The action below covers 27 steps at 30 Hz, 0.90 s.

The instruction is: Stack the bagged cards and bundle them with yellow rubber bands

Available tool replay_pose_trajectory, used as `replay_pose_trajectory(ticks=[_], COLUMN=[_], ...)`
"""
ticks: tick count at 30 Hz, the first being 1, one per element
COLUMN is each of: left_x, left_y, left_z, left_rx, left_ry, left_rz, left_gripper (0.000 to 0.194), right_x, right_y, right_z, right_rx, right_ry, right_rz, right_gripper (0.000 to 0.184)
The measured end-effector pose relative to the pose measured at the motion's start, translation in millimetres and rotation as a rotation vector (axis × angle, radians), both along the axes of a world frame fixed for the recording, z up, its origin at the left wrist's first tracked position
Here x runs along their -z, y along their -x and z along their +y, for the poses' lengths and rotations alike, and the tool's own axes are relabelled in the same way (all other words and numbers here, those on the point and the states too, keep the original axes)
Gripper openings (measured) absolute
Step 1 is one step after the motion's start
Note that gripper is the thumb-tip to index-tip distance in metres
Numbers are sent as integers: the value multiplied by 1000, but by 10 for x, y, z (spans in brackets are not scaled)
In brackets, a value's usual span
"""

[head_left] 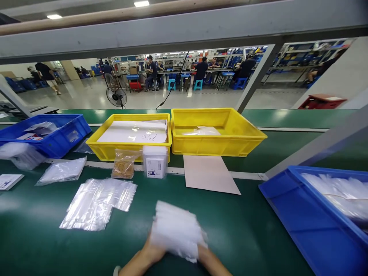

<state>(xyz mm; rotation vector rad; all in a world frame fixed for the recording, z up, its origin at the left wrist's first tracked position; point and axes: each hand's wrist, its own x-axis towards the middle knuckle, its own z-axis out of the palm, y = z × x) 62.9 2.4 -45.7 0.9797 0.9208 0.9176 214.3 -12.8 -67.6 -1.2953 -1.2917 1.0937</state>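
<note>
A stack of whitish plastic bags (176, 230), blurred by motion, is held above the green tabletop near its front edge. My left hand (153, 247) grips the stack at its left side, and my right hand (204, 253) closes on its lower right corner. Most of the fingers are hidden behind the bags. To the left lie clear zip bags (92, 203), fanned out flat. Beyond the stack stand a bag of rubber bands (123, 168) and a bagged pack of printed white cards (155, 165).
Two yellow bins (129, 149) (212, 147) stand at the back, above a pale cardboard sheet (209, 174). A blue bin (299, 222) with plastic bags is at right; another blue bin (61, 142) is at left. A metal post (319, 134) slants at right. People work in the background.
</note>
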Motion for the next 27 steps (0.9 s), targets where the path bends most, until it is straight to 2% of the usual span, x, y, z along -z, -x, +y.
replay_pose_trajectory(ticks=[2,5,8,11,15,17,20,22,24,25,27], left_x=[-12,-23,-18,6,42,47,33,21,22,31,68], left_y=[33,111,200,290,433,513,618,667,697,705,712], left_z=[-66,-229,-435,-601,-696,-706,-709,-720,-744,-762,-810], left_rx=[-8,-33,-64,-92,-151,-211,-329,-387,-416,-422,-411], left_ry=[15,208,509,728,836,871,902,916,927,927,925], left_rz=[-21,-162,-334,-453,-510,-501,-449,-430,-433,-435,-438], left_gripper=[48,63,60,54,54,46,30,31,37,39,43], right_x=[-137,-464,-785,-940,-930,-867,-719,-614,-548,-539,-572], right_y=[95,147,161,190,187,117,-61,-165,-199,-180,-79], right_z=[-112,-292,-443,-555,-648,-668,-671,-672,-691,-708,-744], right_rx=[-7,-62,-239,-241,-136,-62,35,182,318,318,149], right_ry=[24,110,172,196,182,224,365,397,352,324,289], right_rz=[24,34,-29,-75,92,187,283,153,-69,-145,-182], right_gripper=[56,62,52,48,46,48,67,87,93,87,62])
